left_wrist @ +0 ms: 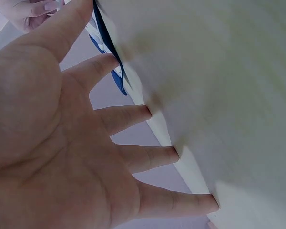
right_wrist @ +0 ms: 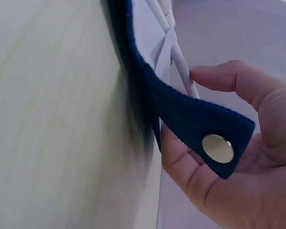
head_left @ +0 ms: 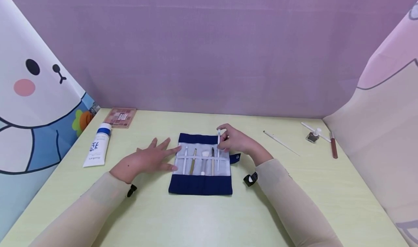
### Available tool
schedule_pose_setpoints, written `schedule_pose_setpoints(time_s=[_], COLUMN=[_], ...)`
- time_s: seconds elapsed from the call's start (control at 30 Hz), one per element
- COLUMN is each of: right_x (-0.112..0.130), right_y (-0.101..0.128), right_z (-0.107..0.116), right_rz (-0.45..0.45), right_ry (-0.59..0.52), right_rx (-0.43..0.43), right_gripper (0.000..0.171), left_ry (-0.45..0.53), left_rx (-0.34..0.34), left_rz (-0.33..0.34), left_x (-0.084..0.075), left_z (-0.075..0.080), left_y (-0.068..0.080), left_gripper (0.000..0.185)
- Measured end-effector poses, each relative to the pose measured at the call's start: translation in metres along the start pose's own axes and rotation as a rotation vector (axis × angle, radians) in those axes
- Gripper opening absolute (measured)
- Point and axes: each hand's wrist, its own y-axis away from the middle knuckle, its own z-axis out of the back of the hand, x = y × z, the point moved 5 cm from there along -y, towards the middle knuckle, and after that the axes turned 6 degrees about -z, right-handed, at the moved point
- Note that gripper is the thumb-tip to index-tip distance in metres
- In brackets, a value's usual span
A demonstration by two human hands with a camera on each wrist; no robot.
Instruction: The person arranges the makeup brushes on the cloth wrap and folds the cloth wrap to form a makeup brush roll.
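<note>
An unrolled navy-and-grey fabric tool roll point(head_left: 200, 185) lies on the table with several slim tools held under its white elastic band point(head_left: 199, 157). At its right side my right hand point(head_left: 236, 141) pinches a slim white pen-like stick point(right_wrist: 181, 67), whose lower part runs under the band. In the right wrist view, the navy strap point(right_wrist: 181, 112) with a metal snap hangs in front of the fingers. My left hand point(head_left: 151, 160) is spread wide, fingertips on the tabletop, with thumb and index finger at the roll's left edge. The stick's exact fingertip contact is partly hidden.
To the left lie a white tube point(head_left: 98, 147) with a blue band and a pink checked flat case point(head_left: 121, 117). On the right are a thin white stick point(head_left: 281, 143), a small dark glass bottle point(head_left: 312, 137), another white stick point(head_left: 308, 126) and a brown-handled tool point(head_left: 334, 148).
</note>
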Motion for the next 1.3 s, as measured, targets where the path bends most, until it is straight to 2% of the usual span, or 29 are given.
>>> schedule_pose_setpoints(time_s=[0.1, 0.27, 0.43, 0.63, 0.73, 1.03, 1.3], right_x=[0.001, 0.003, 0.004, 0.005, 0.006, 0.006, 0.004], right_y=[0.002, 0.004, 0.007, 0.008, 0.009, 0.012, 0.015], right_z=[0.0, -0.002, -0.002, -0.003, -0.005, -0.005, 0.002], right_rz=[-0.001, -0.011, -0.028, -0.008, 0.012, 0.011, 0.004], right_ry=[0.026, 0.062, 0.16, 0.322, 0.365, 0.362, 0.355], right_rx=[0.006, 0.002, -0.019, -0.009, 0.007, 0.011, -0.037], right_gripper=[0.068, 0.045, 0.03, 0.032, 0.035, 0.036, 0.037], left_ry=[0.0, 0.003, 0.004, -0.002, -0.005, -0.007, -0.005], left_rx=[0.003, 0.005, 0.003, 0.002, 0.001, -0.002, 0.0], left_rz=[0.006, 0.007, 0.006, 0.003, 0.002, 0.001, -0.001], left_x=[0.002, 0.004, 0.005, 0.005, 0.005, 0.005, 0.005], left_z=[0.0, 0.0, -0.001, -0.002, -0.002, -0.003, -0.004], left_y=[-0.001, -0.001, -0.004, -0.005, -0.006, -0.005, -0.004], left_gripper=[0.083, 0.084, 0.083, 0.083, 0.083, 0.084, 0.084])
